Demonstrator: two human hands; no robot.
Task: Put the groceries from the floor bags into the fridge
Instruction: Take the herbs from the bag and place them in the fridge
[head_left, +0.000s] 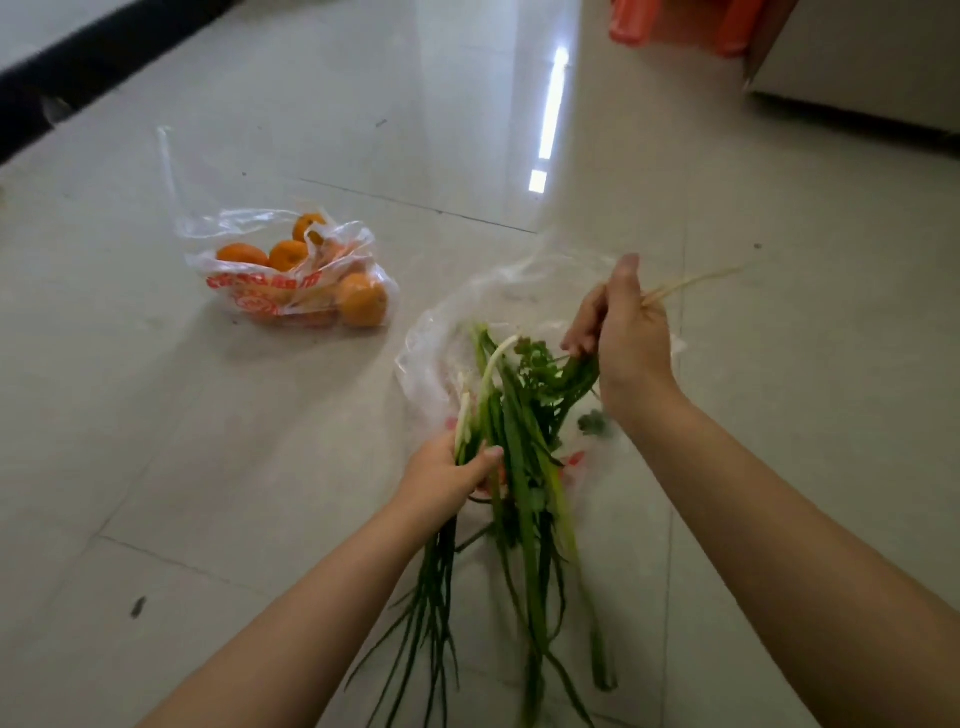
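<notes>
Left hand: fingers curled round a bunch of green onions, leaves trailing toward the person. Right hand: clenched on leafy green stems with pale roots, above a clear plastic bag on the tiled floor. Bag of oranges: on the floor, well apart to the left.

We hold a bunch of scallions over a plastic bag on the floor; our left hand is nearer us, our right hand beyond. A bag of oranges lies farther left.
</notes>
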